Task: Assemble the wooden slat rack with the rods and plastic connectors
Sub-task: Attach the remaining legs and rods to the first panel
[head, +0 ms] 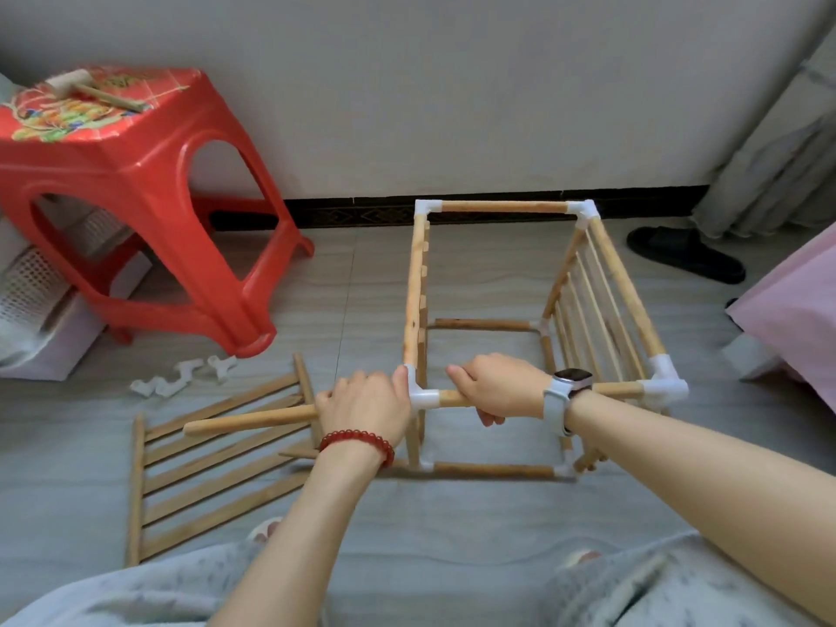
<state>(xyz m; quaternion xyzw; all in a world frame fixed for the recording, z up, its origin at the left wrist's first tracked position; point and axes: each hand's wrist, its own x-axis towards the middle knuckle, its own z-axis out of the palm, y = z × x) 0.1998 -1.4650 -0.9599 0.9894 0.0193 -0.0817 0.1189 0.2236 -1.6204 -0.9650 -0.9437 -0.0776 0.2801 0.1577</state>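
Nearest, the person's knees in pale grey fabric frame the bottom of the view, both forearms reaching forward over the grey floor [475,527].

The left hand [366,407], a red bead bracelet [357,441] at its wrist, has its grip curled round a loose wooden rod [249,420] that points left, its thumb touching the white plastic corner connector [423,393] at the near-left top of the rack frame [520,337]. The right hand [497,386], wearing a white-strapped watch [567,389], has its grip wrapped round the frame's near top rod [619,390], just right of that connector.

Under the loose rod, a wooden slat panel [217,472] lies flat on the floor to the left of the frame. The frame stands upright on the floor; another slat panel [588,310] forms its right side.

Beyond the flat panel, spare white connectors [181,377] lie scattered beside a red plastic stool [135,174]. A wooden mallet [86,90] rests on the stool's top. A white basket [36,291] sits partly under the stool.

Farther right, a black slipper [683,253] lies near the wall's dark skirting, by a curtain [778,165].
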